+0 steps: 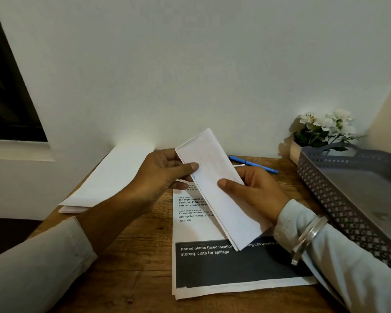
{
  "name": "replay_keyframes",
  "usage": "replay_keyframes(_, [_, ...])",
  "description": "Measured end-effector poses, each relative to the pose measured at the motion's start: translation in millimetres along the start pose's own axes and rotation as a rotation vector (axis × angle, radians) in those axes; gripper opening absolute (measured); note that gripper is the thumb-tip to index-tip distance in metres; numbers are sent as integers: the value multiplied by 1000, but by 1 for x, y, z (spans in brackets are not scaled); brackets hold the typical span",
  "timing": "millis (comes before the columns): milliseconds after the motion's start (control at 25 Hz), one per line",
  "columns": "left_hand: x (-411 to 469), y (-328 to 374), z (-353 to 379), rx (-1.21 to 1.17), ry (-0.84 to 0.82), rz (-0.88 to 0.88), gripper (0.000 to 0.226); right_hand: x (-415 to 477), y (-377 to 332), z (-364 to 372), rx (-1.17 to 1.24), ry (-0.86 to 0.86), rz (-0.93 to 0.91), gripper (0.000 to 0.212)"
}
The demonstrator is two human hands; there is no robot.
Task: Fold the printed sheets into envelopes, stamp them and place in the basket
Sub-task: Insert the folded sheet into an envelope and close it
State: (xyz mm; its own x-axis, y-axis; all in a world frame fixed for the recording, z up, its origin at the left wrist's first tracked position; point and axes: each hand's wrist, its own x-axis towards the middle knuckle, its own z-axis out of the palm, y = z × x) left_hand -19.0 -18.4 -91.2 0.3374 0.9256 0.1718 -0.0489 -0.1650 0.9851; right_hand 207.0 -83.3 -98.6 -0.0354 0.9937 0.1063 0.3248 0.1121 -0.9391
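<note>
A folded white sheet (217, 186), long and narrow, is held in the air over the desk by both hands. My left hand (165, 170) pinches its upper left edge with the thumb on top. Lower down, my right hand (255, 190) grips its right edge, also thumb on the front. Beneath them a stack of printed sheets (212, 265) with black text and a dark band lies flat on the wooden desk (133, 256). White envelopes (108, 177) lie piled at the back left. A grey perforated basket (330, 195) stands at the right, with nothing in it that I can see.
A blue pen (253, 164) lies at the back of the desk near the wall. A small pot of white flowers (323, 129) stands in the back right corner behind the basket. A dark window opening is at the far left.
</note>
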Motion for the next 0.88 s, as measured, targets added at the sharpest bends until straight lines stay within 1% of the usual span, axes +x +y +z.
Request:
replay_keyframes(40, [1,0,-1,-2,13,10,22,0,1,0,15,-23,18,20])
replay_keyframes(120, [2,2,-5,7,32,18,27,2,2,-2,41,-62,52,23])
replay_keyframes(280, [1,5,-7,46,61,-23,37,1,1,-4,91,-134,122,38])
replay_keyframes(360, [-1,10,-9,96,37,-16,36,1,-3,-6,67,-156,137,32])
replay_keyframes(440, [-3,16,-9,167,-38,22,25,0,-6,-6,-13,-206,143,24])
replay_keyframes(480, [-5,19,-8,214,-70,40,23,-1,-7,-4,-58,-244,141,21])
replay_keyframes(520, [-6,22,-6,265,-80,56,23,-2,-7,-2,-92,-279,136,17])
replay_keyframes(600, [-7,24,-2,338,-58,91,17,-4,-9,3,-129,-308,122,10])
replay_keyframes(640, [-7,25,-1,351,-42,104,15,-4,-10,4,-134,-314,118,10])
replay_keyframes(720, [-8,24,-3,365,-25,117,20,-4,-10,4,-143,-311,130,12])
replay_keyframes(800, [-8,22,-8,339,-58,102,27,-1,-8,1,-147,-303,143,12])
replay_keyframes(880, [-7,21,-14,327,-132,61,24,0,-6,-2,-127,-292,155,18])
